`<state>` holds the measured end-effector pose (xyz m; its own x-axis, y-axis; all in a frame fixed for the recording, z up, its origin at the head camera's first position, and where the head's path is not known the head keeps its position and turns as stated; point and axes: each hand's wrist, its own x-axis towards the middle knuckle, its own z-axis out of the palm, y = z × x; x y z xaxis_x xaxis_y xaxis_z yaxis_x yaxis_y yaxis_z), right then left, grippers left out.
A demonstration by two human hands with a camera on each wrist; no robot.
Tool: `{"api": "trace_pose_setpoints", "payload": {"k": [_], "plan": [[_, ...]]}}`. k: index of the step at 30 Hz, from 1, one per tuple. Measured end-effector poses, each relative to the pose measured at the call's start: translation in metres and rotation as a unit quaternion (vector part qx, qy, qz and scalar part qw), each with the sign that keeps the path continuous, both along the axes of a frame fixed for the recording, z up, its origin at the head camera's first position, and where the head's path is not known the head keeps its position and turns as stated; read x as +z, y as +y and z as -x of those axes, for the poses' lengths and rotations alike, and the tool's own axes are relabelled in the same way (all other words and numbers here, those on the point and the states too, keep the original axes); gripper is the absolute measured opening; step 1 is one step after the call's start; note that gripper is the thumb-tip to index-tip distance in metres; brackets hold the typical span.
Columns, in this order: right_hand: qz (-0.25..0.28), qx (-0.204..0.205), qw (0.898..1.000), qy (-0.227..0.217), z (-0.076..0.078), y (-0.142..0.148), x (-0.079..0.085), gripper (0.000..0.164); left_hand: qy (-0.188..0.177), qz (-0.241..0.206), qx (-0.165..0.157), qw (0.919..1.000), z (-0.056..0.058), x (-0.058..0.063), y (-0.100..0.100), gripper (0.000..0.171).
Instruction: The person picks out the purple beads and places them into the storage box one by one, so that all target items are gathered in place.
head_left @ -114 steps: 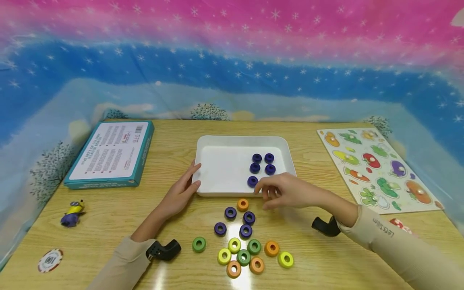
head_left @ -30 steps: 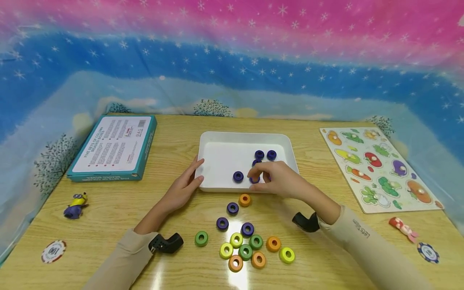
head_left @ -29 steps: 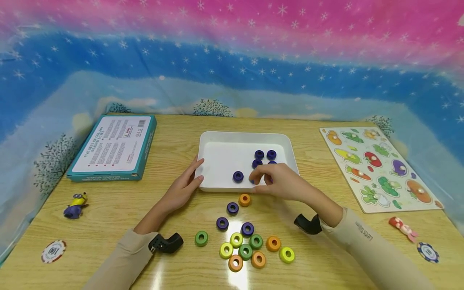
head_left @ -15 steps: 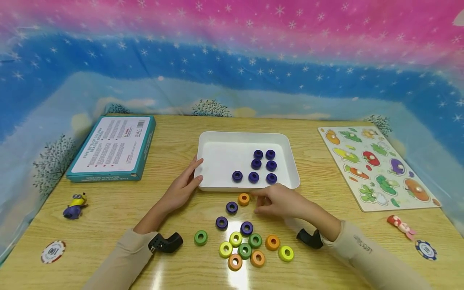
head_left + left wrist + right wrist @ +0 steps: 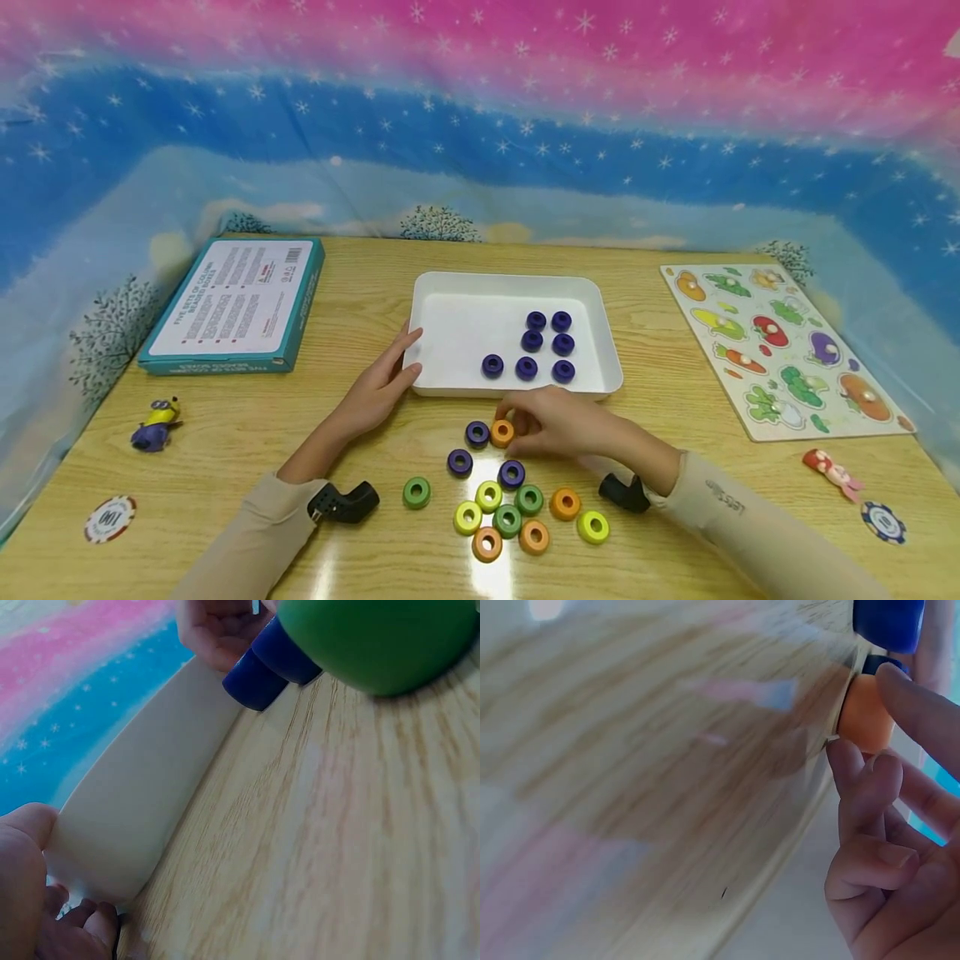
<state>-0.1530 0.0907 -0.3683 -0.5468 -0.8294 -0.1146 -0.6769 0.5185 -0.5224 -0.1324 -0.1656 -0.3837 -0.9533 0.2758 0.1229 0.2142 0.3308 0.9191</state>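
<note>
My left hand (image 5: 377, 385) grips the left wall of a white tray (image 5: 457, 383), its thumb on the near corner in the head view. Inside the tray, several purple rings (image 5: 527, 368) sit toward the right, the front ones in a row. Just in front of the tray, my right hand (image 5: 558, 425) pinches an orange ring (image 5: 502, 433) on the table; in the right wrist view, thumb and fingers are at the sides of the orange ring (image 5: 866, 716). A loose purple ring (image 5: 477, 434) lies right beside it on the left.
Two more purple rings (image 5: 460, 462) and a cluster of green, yellow and orange rings (image 5: 507, 521) lie nearer me. A teal box (image 5: 232, 304) stands at left, a vegetable puzzle board (image 5: 783, 350) at right. Small figures and poker chips (image 5: 111, 520) lie toward the sides.
My right hand has placed two purple rings in the tray's front row, then come back out. It now has the orange ring, shifted slightly toward me. My left hand stays on the tray.
</note>
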Motion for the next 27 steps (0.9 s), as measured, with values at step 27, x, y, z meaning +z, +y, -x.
{"api": "trace_pose_setpoints", "payload": {"k": [27], "plan": [[0.078,-0.121,0.988,0.057,0.058,-0.008,0.031,0.029,0.004,-0.001,-0.001,1.0,0.0,0.001,0.0,0.045]]}}
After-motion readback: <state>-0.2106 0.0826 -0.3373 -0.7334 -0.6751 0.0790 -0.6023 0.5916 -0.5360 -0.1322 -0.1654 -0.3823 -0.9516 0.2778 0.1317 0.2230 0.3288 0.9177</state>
